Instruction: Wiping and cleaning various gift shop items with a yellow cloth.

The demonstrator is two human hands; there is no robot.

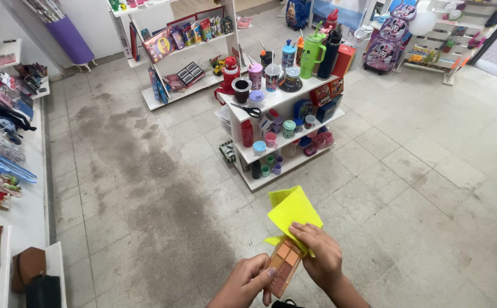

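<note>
My left hand (249, 282) grips the lower end of a small flat palette (283, 265) with several orange and peach pans. My right hand (318, 255) holds a yellow cloth (292, 214) and presses it against the palette's upper end. The cloth sticks up past my fingers in a loose fold. Both hands are low in the middle of the head view, above a grey tiled floor.
A white shelf unit (285, 98) with cups, bottles and scissors stands straight ahead. Behind it is a second white shelf (188, 48) with books and boxes. Along the left wall runs a white display counter (23, 211) with bags and small goods. Backpacks (386, 45) hang at the far right.
</note>
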